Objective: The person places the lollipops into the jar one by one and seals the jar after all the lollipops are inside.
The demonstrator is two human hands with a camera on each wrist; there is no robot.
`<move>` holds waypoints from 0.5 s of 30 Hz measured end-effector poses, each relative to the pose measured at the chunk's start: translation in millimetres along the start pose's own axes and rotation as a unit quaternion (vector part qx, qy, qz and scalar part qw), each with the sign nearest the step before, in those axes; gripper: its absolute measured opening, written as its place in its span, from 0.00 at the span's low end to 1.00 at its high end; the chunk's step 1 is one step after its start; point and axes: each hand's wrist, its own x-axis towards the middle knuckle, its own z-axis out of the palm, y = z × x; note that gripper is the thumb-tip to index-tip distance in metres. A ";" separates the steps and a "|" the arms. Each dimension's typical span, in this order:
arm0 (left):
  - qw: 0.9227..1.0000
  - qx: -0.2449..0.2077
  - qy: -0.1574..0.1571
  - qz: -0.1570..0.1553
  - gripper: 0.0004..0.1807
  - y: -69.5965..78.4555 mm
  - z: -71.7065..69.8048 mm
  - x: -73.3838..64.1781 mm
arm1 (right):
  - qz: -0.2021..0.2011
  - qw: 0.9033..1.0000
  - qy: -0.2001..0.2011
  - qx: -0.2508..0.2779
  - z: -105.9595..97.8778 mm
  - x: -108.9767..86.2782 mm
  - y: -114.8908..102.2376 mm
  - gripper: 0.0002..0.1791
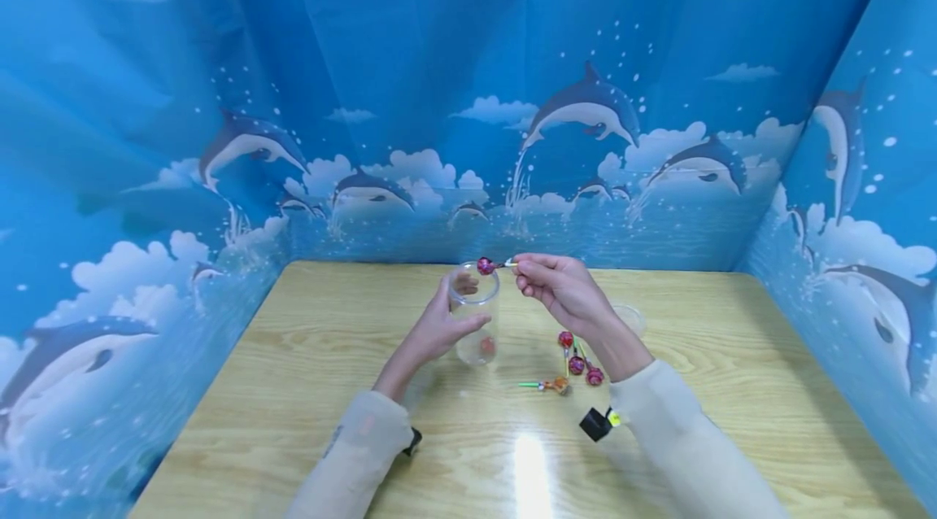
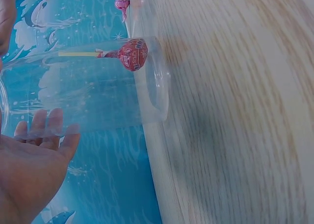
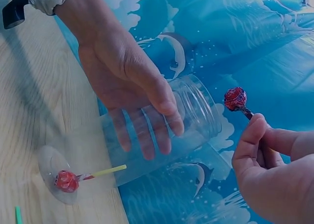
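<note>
Head view: the right arm point(image 1: 625, 352) partly covers a clear disc point(image 1: 634, 318) on the bench point(image 1: 322, 421). Left hand point(image 1: 445, 324) grips the upright jar point(image 1: 474, 345), one lollipop point(image 3: 66, 181) at its bottom. Right hand point(image 1: 567, 290) pinches a second lollipop point(image 3: 235, 99) near the mouth, fingers hiding much of its stick.

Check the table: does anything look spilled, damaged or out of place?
Nothing stands out as spilled or damaged. The clear jar is upright in the left hand, one lollipop head-down inside. The right hand holds another lollipop by the jar's mouth. The loose lollipops merely lie at mixed angles.
</note>
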 end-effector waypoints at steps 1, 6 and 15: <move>1.000 -0.002 -0.001 0.002 0.46 0.0 0.1 0.2 | -0.001 1.000 0.000 -0.004 0.7 1.3 0.0 0.18; 1.000 -0.012 0.002 0.003 0.44 -0.2 0.6 0.7 | -0.009 0.999 0.002 -0.040 3.0 6.1 -1.9 0.21; 1.000 -0.011 0.008 -0.004 0.43 0.1 0.7 0.1 | -0.047 0.981 0.011 -0.188 11.6 12.6 -3.8 0.19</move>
